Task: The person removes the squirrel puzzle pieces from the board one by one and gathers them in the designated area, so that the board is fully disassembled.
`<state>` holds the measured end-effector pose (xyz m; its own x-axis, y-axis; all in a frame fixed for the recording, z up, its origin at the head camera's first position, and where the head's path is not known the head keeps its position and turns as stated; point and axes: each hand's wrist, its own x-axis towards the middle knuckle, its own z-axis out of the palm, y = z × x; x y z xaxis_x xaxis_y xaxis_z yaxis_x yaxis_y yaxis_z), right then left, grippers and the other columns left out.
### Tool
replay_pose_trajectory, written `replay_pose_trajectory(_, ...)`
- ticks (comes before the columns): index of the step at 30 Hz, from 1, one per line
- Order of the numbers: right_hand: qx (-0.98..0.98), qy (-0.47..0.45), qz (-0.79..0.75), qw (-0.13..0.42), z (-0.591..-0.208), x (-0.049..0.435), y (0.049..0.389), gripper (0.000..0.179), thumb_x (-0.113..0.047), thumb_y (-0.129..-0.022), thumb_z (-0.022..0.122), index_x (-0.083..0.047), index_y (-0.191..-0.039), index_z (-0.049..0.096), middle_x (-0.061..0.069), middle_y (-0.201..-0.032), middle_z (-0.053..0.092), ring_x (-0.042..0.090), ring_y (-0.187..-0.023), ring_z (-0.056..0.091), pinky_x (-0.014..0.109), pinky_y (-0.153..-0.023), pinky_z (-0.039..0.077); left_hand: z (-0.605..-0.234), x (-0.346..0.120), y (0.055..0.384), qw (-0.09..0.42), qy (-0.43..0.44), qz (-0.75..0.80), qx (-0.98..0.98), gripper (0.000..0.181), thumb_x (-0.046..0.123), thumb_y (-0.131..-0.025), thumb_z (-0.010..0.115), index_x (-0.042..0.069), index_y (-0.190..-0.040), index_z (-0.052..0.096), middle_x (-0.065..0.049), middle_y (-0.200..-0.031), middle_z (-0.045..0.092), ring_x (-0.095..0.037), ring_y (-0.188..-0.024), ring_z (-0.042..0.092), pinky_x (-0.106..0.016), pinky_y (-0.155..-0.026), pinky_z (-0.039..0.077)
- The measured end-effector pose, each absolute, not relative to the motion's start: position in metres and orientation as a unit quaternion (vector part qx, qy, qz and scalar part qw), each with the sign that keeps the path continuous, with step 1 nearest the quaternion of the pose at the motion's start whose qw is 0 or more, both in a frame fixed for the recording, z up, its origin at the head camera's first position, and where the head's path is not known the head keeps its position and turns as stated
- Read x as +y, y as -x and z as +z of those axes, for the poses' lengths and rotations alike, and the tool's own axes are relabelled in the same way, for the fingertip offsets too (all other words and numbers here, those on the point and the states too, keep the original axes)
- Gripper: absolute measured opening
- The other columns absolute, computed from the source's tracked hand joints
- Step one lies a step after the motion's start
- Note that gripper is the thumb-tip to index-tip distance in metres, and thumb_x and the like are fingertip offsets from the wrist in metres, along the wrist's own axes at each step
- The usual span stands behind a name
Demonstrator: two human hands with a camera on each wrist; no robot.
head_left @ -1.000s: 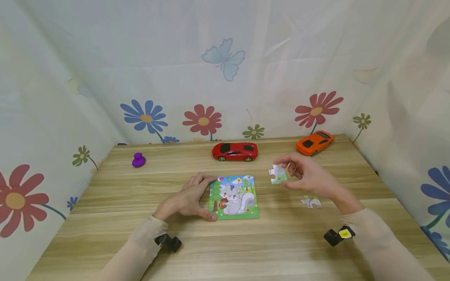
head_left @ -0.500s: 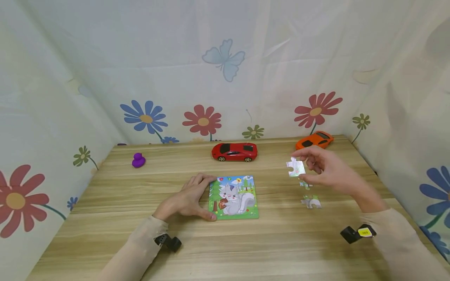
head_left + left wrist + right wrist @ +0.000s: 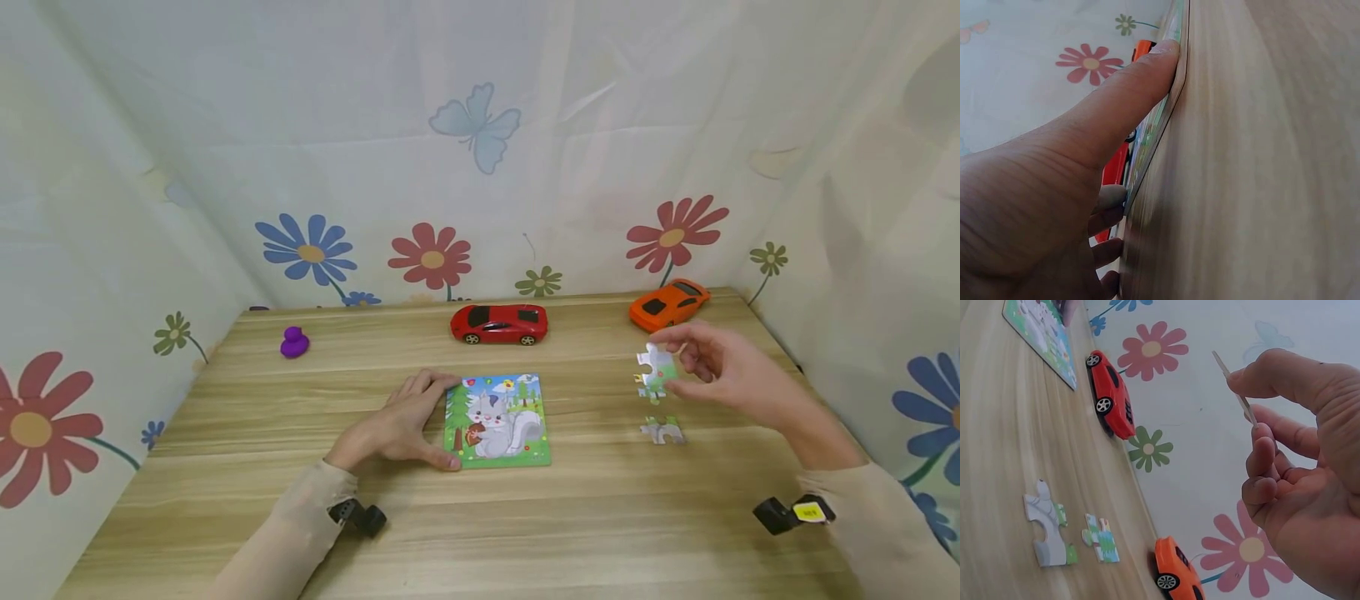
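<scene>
A square squirrel jigsaw puzzle [image 3: 498,429] lies flat on the wooden table. My left hand [image 3: 397,423] rests at its left side, thumb on the near left corner and fingertips by the far left corner. In the left wrist view the straight thumb [image 3: 1129,94] presses on the puzzle's edge. Off to the right, my right hand [image 3: 731,371] pinches a jigsaw piece [image 3: 662,367] between thumb and fingers, held up above the table. The right wrist view shows this piece [image 3: 1247,411] edge-on. Two loose jigsaw pieces lie below it, a grey one [image 3: 1052,531] and a smaller-looking one [image 3: 1102,537].
Toward the back of the table stand a red toy car [image 3: 500,324] and, farther right, an orange toy car [image 3: 669,305]. A purple rubber duck [image 3: 295,342] sits at the back left. A flower-printed curtain [image 3: 480,192] encloses the table's back and sides.
My right hand has carried the jigsaw piece rightward, from near the puzzle to over the loose pieces. My left hand and the puzzle have stayed put.
</scene>
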<state>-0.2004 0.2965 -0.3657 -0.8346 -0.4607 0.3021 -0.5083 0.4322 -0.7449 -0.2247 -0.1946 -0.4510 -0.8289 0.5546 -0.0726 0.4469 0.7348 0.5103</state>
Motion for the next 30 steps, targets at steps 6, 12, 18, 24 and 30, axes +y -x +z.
replay_pose_trajectory(6,-0.841,-0.293,0.454,0.021,-0.377,0.305,0.191,0.055,0.009,-0.089,0.087,-0.002,-0.140,0.070,0.012,-0.097,0.061,0.023,-0.076,0.052,0.031,-0.058,0.042,-0.450,-0.194,0.225,0.111,-0.273,0.244,0.924,0.128,0.060,-0.074,0.102,0.010,-0.172,0.035,-0.013,-0.169,0.036,-0.036,-0.153,0.034,-0.067,-0.128,0.029)
replay_pose_trajectory(12,-0.846,-0.271,0.459,-0.007,-0.395,0.311,0.181,0.054,0.005,-0.090,0.088,-0.003,-0.141,0.069,0.012,-0.098,0.061,0.023,-0.077,0.054,0.031,-0.057,0.043,-0.450,-0.195,0.225,0.106,-0.279,0.243,0.923,0.129,0.061,-0.074,0.101,0.009,-0.172,0.035,-0.013,-0.168,0.037,-0.036,-0.152,0.035,-0.067,-0.127,0.030)
replay_pose_trajectory(18,-0.850,-0.261,0.458,-0.023,-0.414,0.316,0.171,0.054,0.002,-0.090,0.089,-0.002,-0.140,0.069,0.011,-0.095,0.060,0.022,-0.077,0.054,0.030,-0.057,0.043,-0.451,-0.195,0.226,0.109,-0.278,0.243,0.923,0.129,0.061,-0.074,0.101,0.010,-0.172,0.035,-0.013,-0.169,0.036,-0.036,-0.152,0.035,-0.067,-0.128,0.029)
replay_pose_trajectory(24,-0.846,-0.254,0.468,-0.037,-0.429,0.321,0.160,0.055,0.002,-0.090,0.090,-0.001,-0.140,0.068,0.010,-0.095,0.061,0.023,-0.078,0.055,0.030,-0.058,0.044,-0.452,-0.195,0.226,0.109,-0.278,0.242,0.923,0.129,0.062,-0.074,0.101,0.010,-0.173,0.035,-0.013,-0.169,0.036,-0.036,-0.152,0.035,-0.066,-0.128,0.029)
replay_pose_trajectory(30,-0.842,-0.251,0.475,-0.054,-0.443,0.325,0.150,0.054,0.000,-0.089,0.091,-0.004,-0.138,0.069,0.009,-0.094,0.061,0.024,-0.078,0.055,0.030,-0.059,0.046,-0.453,-0.196,0.227,0.109,-0.277,0.238,0.924,0.129,0.063,-0.075,0.100,0.011,-0.173,0.034,-0.013,-0.169,0.036,-0.036,-0.152,0.035,-0.066,-0.128,0.029)
